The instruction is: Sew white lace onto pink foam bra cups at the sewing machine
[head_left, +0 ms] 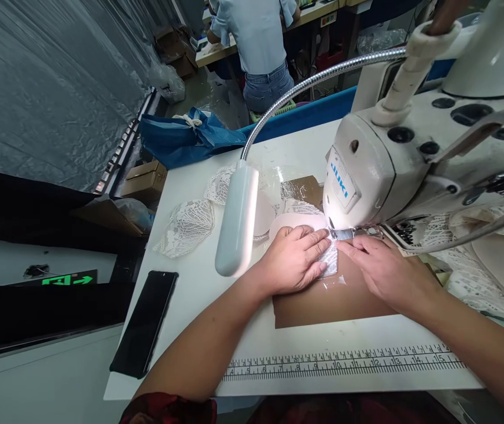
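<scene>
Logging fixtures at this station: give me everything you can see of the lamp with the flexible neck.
The lamp has a long, rounded, pale grey-green head, plastic by its look, on a ribbed, shiny metal neck. It is on, glowing along the side toward the sewing machine. The head hangs over the white table, lower end tilted left in view. The neck arches up and right toward the machine's top; its mount can't be made out. Neither the left hand nor the right hand holds it.

sewing workshop, JUKI machine (367,159) on ruled white table (199,353), second workbench (216,56) behind, green exit sign (69,278)
</scene>
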Motion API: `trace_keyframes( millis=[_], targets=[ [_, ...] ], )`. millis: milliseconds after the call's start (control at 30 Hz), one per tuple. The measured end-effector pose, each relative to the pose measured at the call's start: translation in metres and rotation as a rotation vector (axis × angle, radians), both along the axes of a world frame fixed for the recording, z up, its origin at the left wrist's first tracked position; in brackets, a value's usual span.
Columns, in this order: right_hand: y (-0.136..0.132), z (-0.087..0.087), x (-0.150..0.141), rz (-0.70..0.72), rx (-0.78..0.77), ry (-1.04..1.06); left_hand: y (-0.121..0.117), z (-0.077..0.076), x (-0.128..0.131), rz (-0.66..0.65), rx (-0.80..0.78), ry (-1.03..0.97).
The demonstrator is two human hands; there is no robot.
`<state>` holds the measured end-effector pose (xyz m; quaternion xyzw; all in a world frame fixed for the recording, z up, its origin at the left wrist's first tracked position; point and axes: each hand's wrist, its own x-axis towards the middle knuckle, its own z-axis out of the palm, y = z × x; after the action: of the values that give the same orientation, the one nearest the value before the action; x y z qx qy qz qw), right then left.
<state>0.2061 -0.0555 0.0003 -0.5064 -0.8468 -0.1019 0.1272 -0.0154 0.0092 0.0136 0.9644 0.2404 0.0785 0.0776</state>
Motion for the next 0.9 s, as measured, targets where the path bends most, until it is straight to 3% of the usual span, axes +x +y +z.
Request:
trace_keyframes(
  millis=[233,400,900],
  targets=[
    [-0.010,-0.002,0.010,0.200,-0.239,0.088,0.000,0.002,-0.007,-0.047,-0.059,-0.082],
    [-0.013,0.000,0.011,0.312,-0.265,0.134,-0.001,0.003,-0.010,-0.124,-0.093,-0.127],
    [-0.014,0.002,0.012,0.351,-0.306,0.199,-0.003,0.002,-0.008,-0.210,-0.079,-0.026]
  ],
)
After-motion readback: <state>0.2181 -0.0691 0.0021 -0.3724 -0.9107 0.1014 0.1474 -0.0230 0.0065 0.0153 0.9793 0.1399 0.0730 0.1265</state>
